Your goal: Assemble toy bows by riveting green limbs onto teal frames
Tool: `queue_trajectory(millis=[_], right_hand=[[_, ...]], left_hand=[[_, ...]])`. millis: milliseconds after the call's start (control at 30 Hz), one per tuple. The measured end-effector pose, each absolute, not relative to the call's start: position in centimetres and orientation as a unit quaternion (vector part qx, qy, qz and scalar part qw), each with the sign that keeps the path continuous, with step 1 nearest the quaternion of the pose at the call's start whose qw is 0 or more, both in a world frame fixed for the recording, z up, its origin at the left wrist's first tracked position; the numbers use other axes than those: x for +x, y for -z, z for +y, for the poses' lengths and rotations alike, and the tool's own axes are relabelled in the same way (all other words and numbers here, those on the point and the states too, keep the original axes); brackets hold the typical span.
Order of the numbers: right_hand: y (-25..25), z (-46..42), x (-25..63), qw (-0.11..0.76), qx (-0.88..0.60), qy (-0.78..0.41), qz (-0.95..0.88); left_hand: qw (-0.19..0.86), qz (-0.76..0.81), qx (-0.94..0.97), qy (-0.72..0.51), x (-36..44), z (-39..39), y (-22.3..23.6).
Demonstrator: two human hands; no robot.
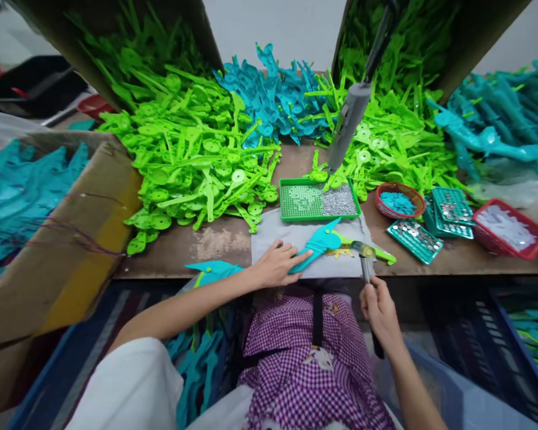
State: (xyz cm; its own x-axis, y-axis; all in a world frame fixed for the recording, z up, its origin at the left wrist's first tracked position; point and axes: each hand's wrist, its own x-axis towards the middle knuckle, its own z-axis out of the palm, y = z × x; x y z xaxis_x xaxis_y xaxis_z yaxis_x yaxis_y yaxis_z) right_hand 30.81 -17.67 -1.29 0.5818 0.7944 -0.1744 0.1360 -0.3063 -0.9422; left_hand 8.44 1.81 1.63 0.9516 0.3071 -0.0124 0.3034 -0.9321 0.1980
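My left hand [274, 266] holds a turquoise plastic piece [321, 241] down on a white cloth [262, 236], its fingers resting over the body. A lime-green arm [387, 256] sticks out of the piece's right end. In my right hand [379, 309] is a hammer [366, 267], gripped by its handle. The hammer's yellowish head lies over or just above the green arm; I cannot tell if they touch. Just beyond, a green tray [320, 218] contains small silvery parts. Another turquoise piece [215, 272] lies at the table edge, partly under my left forearm.
Heaps of lime-green arms [197, 149] and turquoise pieces [278, 101] cover the back. A grey powered screwdriver [349, 128] hangs above the tray. To the right stand red baskets [511, 248] and teal trays [415, 242]. A cardboard box [94, 221] stands left.
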Motion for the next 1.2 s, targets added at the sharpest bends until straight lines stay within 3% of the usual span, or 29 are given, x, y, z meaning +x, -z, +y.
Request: queue_trajectory(millis=[200, 367, 533, 633, 733, 900, 1067, 1200], right_hand=[[1.4, -16.6, 30.8, 0.335, -0.79, -0.286, -0.426], [0.1, -16.4, 31.0, 0.358, -0.812, -0.208, -0.412], [0.0, -15.5, 31.5, 0.26, -0.811, -0.213, -0.479], [-0.7, -15.7, 32.4, 0.276, -0.821, -0.209, -0.453], [-1.2, -15.8, 33.1, 0.291, -0.858, -0.128, -0.403], [-0.7, -15.1, 33.4, 0.158, -0.862, -0.171, -0.45], [-1.3, -16.6, 35.2, 0.214, -0.887, -0.146, -0.382], [-0.5, -17.6, 37.2, 0.182, -0.902, -0.15, -0.36]], left_hand=[[0.094, 0.174, 0.98, -0.003, 8.9, 1.8, -2.0], [0.098, 0.17, 0.981, -0.012, 8.9, 1.7, -1.8], [0.09, 0.158, 0.983, -0.031, 8.8, 1.9, -1.2], [0.088, 0.156, 0.983, -0.036, 8.8, 2.0, -1.1], [0.085, 0.156, 0.984, -0.035, 8.9, 2.0, -1.2], [0.077, 0.157, 0.984, -0.032, 8.9, 2.1, -1.3], [0.076, 0.147, 0.985, -0.041, 9.0, 2.3, -0.9], [0.077, 0.149, 0.985, -0.041, 9.0, 2.2, -0.9]])
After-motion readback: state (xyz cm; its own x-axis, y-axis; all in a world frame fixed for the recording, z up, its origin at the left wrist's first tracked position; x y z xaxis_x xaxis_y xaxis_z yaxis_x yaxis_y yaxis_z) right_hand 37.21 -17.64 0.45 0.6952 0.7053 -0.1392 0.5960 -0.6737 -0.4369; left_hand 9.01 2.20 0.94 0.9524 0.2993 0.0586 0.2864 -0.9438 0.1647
